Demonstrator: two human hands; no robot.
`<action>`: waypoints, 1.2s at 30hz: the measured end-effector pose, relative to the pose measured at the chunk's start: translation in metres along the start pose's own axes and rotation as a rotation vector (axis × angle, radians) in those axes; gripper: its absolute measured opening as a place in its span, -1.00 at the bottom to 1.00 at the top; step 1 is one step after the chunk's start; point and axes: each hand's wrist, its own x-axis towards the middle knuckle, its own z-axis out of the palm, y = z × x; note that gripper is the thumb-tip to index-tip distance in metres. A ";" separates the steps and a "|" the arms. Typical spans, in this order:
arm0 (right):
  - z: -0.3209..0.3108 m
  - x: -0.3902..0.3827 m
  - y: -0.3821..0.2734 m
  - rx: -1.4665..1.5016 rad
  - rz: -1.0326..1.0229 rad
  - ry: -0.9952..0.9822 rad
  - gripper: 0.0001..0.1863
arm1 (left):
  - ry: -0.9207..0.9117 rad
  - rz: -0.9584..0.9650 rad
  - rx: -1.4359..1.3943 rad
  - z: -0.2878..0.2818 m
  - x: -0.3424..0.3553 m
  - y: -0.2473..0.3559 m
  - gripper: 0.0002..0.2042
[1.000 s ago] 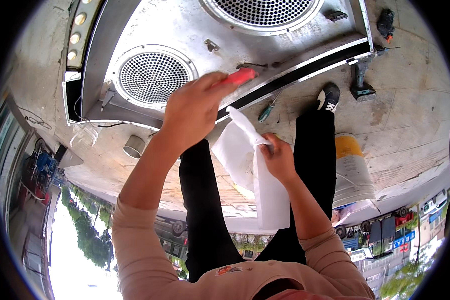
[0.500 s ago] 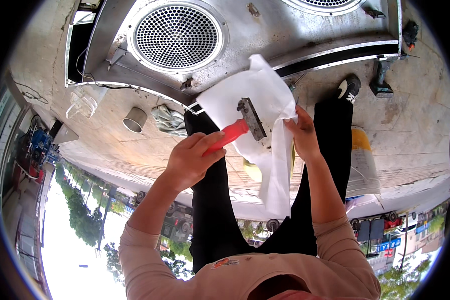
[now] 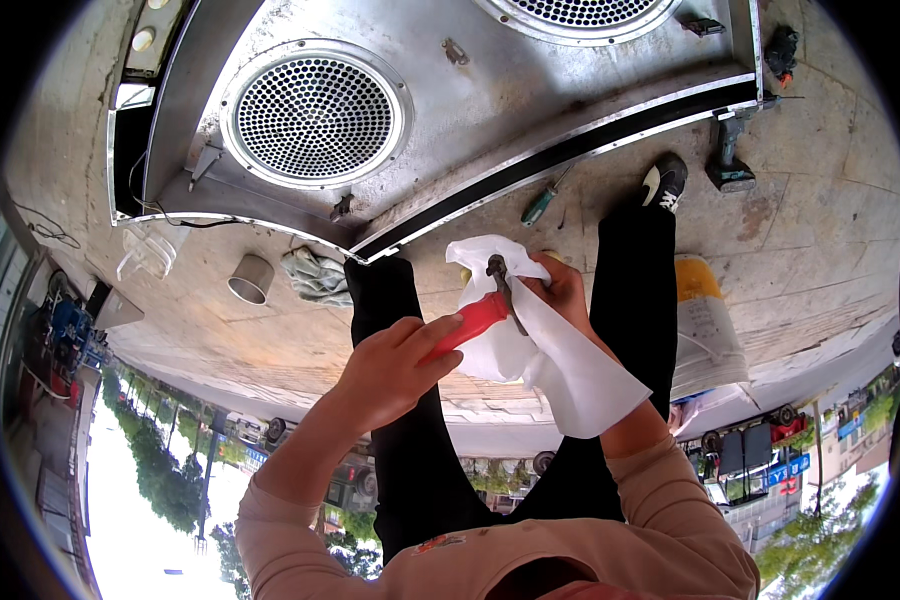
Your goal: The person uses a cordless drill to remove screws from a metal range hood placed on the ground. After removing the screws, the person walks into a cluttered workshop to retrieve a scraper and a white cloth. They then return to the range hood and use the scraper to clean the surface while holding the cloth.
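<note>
My left hand (image 3: 398, 370) is closed around the red handle of a scraper (image 3: 473, 322). Its dark, dirty blade is turned almost edge-on and points away from me. Behind and below the blade, a white sheet of cloth or paper (image 3: 582, 378) is bunched up, one end hanging over my right forearm. My right hand (image 3: 562, 292) grips this sheet from the far right side, its fingers partly hidden by the folds. The blade is against or very near the sheet; whether they touch I cannot tell. Both hands are held above the floor between my legs.
A large metal hood panel (image 3: 420, 150) with round perforated grilles (image 3: 315, 115) lies ahead. On the floor are a screwdriver (image 3: 540, 205), a cordless drill (image 3: 730, 160), a grey rag (image 3: 317, 275) and a metal cup (image 3: 251, 279). A white bucket (image 3: 708, 335) stands right of my leg.
The white sheet was spread wide under the scraper and is now gathered into folds around it. The blade has turned from broad side to edge-on. My right hand has moved closer to it.
</note>
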 end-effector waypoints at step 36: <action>-0.051 -0.005 -0.031 -0.428 -0.048 -0.017 -0.73 | -0.039 0.260 0.618 -0.028 0.329 -0.115 -0.74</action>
